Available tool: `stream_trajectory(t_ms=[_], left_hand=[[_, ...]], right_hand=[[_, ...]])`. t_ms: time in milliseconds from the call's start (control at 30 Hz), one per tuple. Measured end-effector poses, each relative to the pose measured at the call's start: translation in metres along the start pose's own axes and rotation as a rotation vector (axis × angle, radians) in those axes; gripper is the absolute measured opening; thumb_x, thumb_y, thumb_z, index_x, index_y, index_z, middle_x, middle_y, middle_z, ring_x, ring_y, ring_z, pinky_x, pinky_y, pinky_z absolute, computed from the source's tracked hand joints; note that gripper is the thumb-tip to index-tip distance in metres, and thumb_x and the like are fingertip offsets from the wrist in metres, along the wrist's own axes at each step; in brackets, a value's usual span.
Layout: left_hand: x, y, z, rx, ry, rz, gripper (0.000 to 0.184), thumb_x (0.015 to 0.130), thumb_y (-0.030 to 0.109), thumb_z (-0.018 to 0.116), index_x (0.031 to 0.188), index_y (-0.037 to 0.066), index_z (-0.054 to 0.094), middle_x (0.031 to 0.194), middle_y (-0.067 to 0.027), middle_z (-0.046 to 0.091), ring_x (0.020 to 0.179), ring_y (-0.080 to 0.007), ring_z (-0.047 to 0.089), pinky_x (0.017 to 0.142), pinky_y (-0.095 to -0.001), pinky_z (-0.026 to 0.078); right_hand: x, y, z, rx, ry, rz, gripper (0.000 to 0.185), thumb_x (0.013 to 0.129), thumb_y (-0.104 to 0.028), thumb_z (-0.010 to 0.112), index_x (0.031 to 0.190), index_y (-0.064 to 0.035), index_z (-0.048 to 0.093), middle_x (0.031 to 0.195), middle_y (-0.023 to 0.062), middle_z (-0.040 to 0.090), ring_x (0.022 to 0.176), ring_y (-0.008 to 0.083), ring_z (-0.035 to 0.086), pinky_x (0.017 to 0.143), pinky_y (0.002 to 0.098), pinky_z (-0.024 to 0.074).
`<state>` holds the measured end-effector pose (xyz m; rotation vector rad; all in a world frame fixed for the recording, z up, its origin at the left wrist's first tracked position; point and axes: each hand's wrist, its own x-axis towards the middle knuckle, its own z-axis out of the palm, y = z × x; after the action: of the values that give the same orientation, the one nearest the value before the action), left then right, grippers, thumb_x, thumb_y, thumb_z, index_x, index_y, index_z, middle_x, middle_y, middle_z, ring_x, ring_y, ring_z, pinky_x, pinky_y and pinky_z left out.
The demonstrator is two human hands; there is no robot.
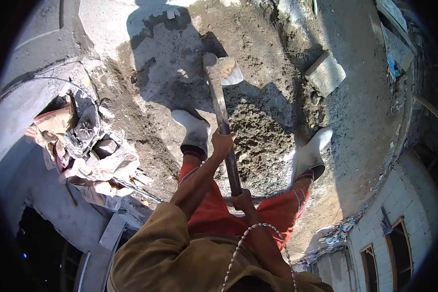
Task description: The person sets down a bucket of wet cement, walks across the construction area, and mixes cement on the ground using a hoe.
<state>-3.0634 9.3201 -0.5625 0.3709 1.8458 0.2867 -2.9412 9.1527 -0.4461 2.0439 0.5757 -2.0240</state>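
Note:
A long-handled hoe (220, 104) slants up the middle of the view. My left hand (222, 144) is closed around the middle of its handle. Lower down, close to my red trousers, my right hand (242, 200) wraps the end of the handle. The hoe's blade (232, 73) is at the far end, pale on its surface with some tan material on it. Whether the blade touches the ground I cannot tell. Below the blade, between my boots, lies a patch of dark, crumbly, damp-looking mix (258, 141).
White rubber boots stand on either side, the left boot (192, 127) and the right boot (312, 155). A concrete block (326, 74) lies at the upper right. Torn paper sacks (56, 121) and rubble heap up on the left. A block wall (399, 219) with window openings is at lower right.

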Motion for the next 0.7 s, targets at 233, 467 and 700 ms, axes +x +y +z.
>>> stream_trajectory(t_ms=[233,467,700], left_hand=[[0.146,0.263,-0.096,-0.028,0.189,0.362,0.029,0.064,0.021,0.067,0.066,-0.007,0.057,0.059,-0.0104,0.056,0.049,-0.0190,0.055,0.044,-0.0332,0.043],[0.225,0.178,-0.112,0.283,0.151,0.223,0.030,0.066,0.026,0.064,0.067,-0.003,0.061,0.063,-0.0096,0.059,0.054,-0.0179,0.057,0.048,-0.0328,0.045],[0.163,0.086,-0.077,0.380,0.127,0.165,0.044,0.065,0.032,0.060,0.072,-0.012,0.061,0.068,-0.0247,0.062,0.070,-0.0320,0.065,0.063,-0.0385,0.050]], right_hand=[[0.162,-0.266,-0.024,0.113,-0.165,-0.385,0.013,0.061,-0.013,0.067,0.066,-0.0023,0.061,0.058,0.0116,0.060,0.050,0.0185,0.059,0.047,0.0314,0.0453],[0.160,-0.248,0.043,0.389,-0.220,-0.163,0.017,0.062,-0.007,0.066,0.069,0.0043,0.056,0.054,0.0089,0.055,0.040,0.0148,0.050,0.036,0.0287,0.0377],[0.094,-0.151,0.038,0.532,-0.269,-0.049,0.014,0.063,-0.007,0.066,0.068,0.0026,0.057,0.051,0.0066,0.052,0.039,0.0127,0.048,0.038,0.0263,0.0370]])
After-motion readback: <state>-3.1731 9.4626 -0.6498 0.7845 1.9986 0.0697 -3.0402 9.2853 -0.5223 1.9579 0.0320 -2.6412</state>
